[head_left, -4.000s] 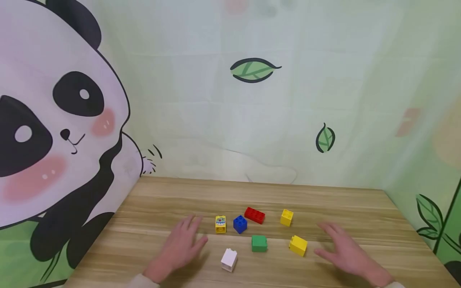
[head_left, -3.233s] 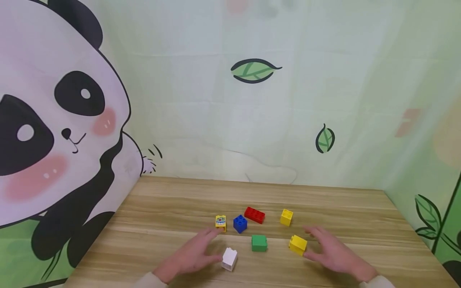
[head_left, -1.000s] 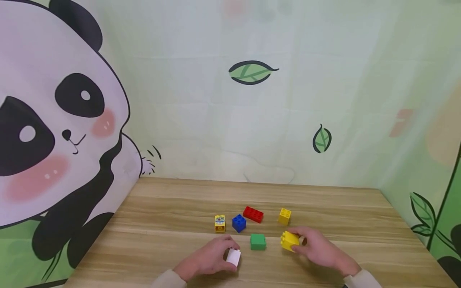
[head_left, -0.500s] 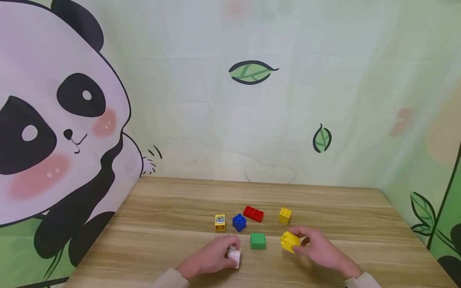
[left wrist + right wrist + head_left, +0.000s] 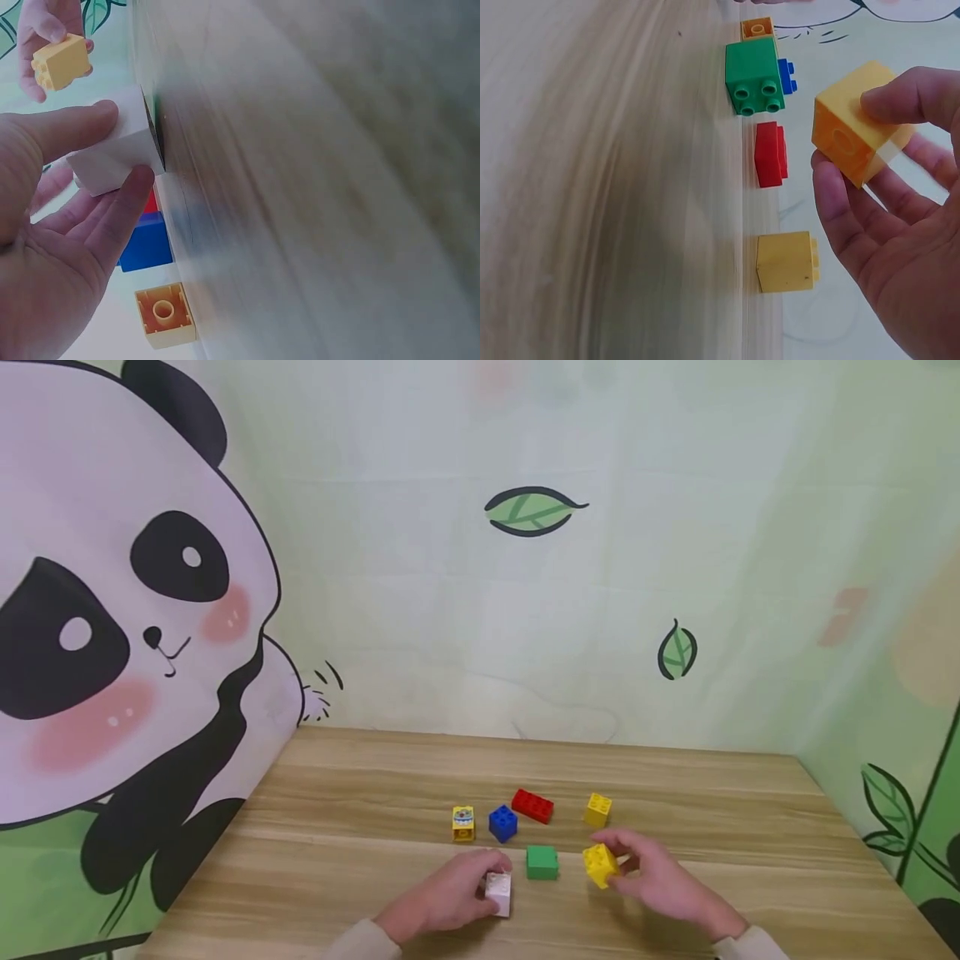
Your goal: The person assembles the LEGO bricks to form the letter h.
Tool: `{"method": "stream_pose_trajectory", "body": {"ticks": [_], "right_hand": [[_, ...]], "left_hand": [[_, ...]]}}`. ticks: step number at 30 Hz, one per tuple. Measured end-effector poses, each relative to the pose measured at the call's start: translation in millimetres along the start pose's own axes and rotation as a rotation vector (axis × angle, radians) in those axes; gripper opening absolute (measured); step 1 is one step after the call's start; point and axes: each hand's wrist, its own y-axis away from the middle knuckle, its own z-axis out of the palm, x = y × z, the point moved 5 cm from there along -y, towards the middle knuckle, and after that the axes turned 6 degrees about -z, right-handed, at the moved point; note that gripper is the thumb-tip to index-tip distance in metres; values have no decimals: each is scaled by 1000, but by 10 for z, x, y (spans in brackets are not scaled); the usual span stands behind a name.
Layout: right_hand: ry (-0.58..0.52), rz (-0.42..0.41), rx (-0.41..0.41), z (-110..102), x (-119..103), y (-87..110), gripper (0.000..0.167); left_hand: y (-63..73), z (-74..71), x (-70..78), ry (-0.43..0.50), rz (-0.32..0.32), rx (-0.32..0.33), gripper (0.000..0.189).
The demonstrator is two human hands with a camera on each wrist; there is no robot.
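Note:
My left hand (image 5: 450, 895) pinches a white toy building brick (image 5: 499, 897) between thumb and fingers. Its studs point up in the head view, and its base is at or close to the tabletop. In my right hand (image 5: 663, 881) is a yellow building brick (image 5: 598, 867), held tilted above the table. The right wrist view shows the hollow underside of this yellow brick (image 5: 844, 139), with the thumb on one face and fingers around the other side. Between the two hands lies a green brick (image 5: 542, 863) on its side, touched by neither.
Behind the hands, a yellow brick with a printed picture (image 5: 462, 823), a blue brick (image 5: 502, 823), a long red brick (image 5: 532, 806) and another yellow brick (image 5: 597, 809) rest on the wooden table (image 5: 360, 793). A printed cloth backdrop (image 5: 420, 610) rises at the table's far edge.
Both hands have closed round a brick. The white brick has shifted slightly right and been turned studs up. The yellow brick has been lifted and moved a little left, its studs tipping upward.

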Motion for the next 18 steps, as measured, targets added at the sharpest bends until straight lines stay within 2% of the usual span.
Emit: {"method": "stream_pose_trajectory", "body": {"ticks": [5, 11, 18], "right_hand": [[-36, -56, -13, 48, -35, -42, 47], [-69, -29, -29, 104, -76, -98, 42], [-15, -96, -36, 186, -161, -177, 38]], "left_hand": [[-27, 28, -15, -16, -21, 5, 36], [-56, 61, -43, -2, -54, -6, 29], [-64, 72, -77, 27, -61, 1, 31]]}}
